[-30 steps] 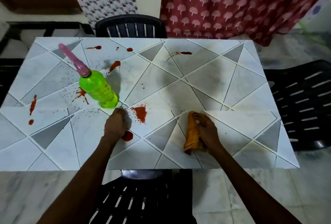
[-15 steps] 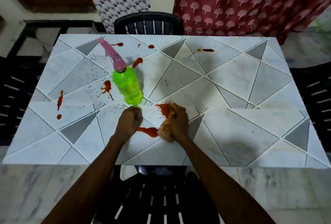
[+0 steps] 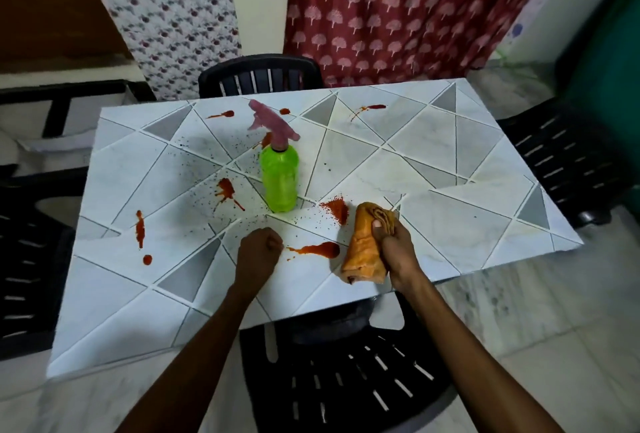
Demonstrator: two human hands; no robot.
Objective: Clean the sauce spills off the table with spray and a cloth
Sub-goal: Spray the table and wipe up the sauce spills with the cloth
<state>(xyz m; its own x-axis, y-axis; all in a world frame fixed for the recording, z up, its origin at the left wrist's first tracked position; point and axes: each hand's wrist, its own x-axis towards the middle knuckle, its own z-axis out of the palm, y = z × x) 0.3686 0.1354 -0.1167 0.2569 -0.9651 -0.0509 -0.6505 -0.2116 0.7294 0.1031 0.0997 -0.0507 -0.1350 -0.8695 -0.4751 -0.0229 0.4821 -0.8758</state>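
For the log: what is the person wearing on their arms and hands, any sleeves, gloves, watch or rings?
Nothing shows. The left forearm and right forearm are bare to the frame's edge, no sleeves in view. The left hand and right hand are ungloved, with no watch, bracelet or ring visible.

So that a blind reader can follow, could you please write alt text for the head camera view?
A person's right hand grips a rolled orange cloth beside a red sauce smear on a tiled-pattern table; the left hand rests in a fist nearby. A green spray bottle stands upright behind them among more sauce spills.
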